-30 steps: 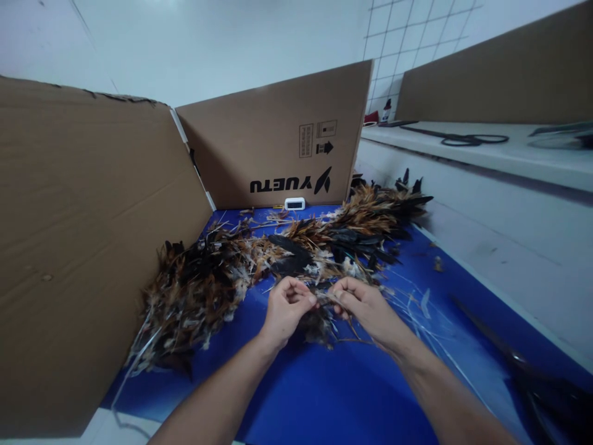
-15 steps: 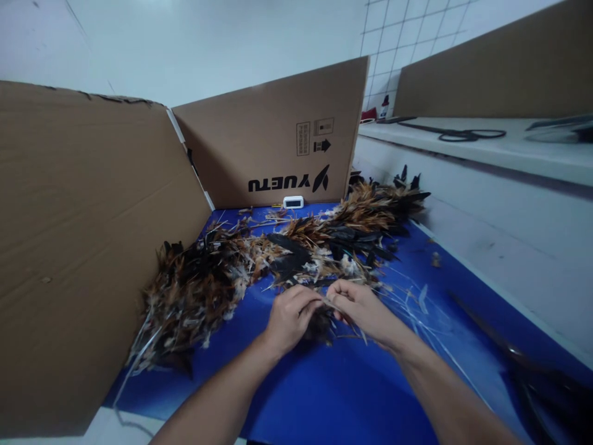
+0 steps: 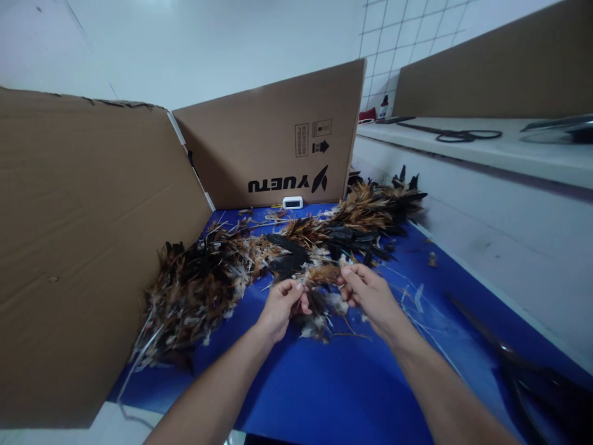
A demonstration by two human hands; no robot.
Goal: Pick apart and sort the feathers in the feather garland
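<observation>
A brown feather spans the gap between my two hands over the blue tabletop. My left hand pinches its left end between thumb and forefinger. At the other end, my right hand is closed on it with curled fingers. Just below lie loose dark and whitish feathers and a thin bare quill. Behind my hands, a long heap of brown, black and white feathers crosses the table. Its far right part is a dense bundle of brown and black plumes.
Cardboard panels stand left and behind. A small white digital device sits at the back. Large dark scissors lie at right, near clear plastic strands. On the right ledge rests another pair of scissors.
My hands have moved apart, the right one going up and right. The brown feather now shows stretched between them, and the loose feathers below are more exposed.
</observation>
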